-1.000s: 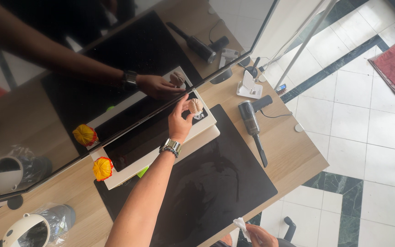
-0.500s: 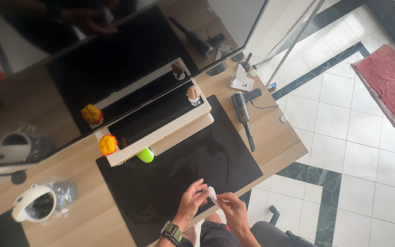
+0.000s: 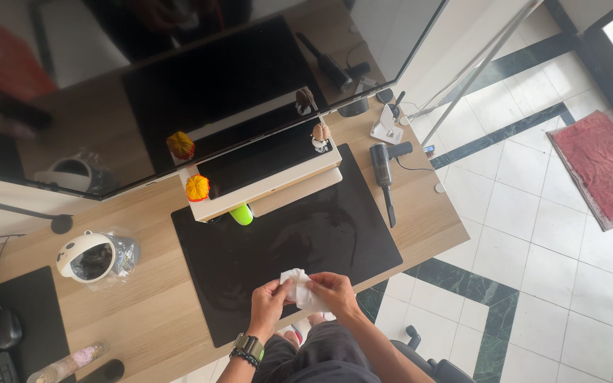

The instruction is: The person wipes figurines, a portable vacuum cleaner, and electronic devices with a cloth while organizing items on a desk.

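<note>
- The big wooden tabletop (image 3: 143,312) holds everything, and a wide dark screen (image 3: 200,85) stands at its back edge, shiny like a mirror.
- A large black mat (image 3: 299,234) lies in the middle of the tabletop. It looks a bit smeary, so I think any wiping here is not done yet.
- A cream stand (image 3: 271,186) sits at the back of the mat, with a black top.
- A grey hand vacuum (image 3: 383,170) lies just right of the mat.
- A round white helmet-shaped thing (image 3: 86,257) rests in a clear plastic bag on the left. I see no labels I can make out on the bag.
- The left hand (image 3: 269,303) and the right hand (image 3: 333,291) both pinch a small white wipe (image 3: 298,287), low over the front of the mat. The fingers are closed on it, pulling it wider, so it looks like it is only being made ready.
- A yellow and orange toy (image 3: 196,188) sits on the left end of the stand, and a small tan figure (image 3: 320,133) on the right end.
- A green roundish thing (image 3: 241,214) pokes out below the stand.
</note>
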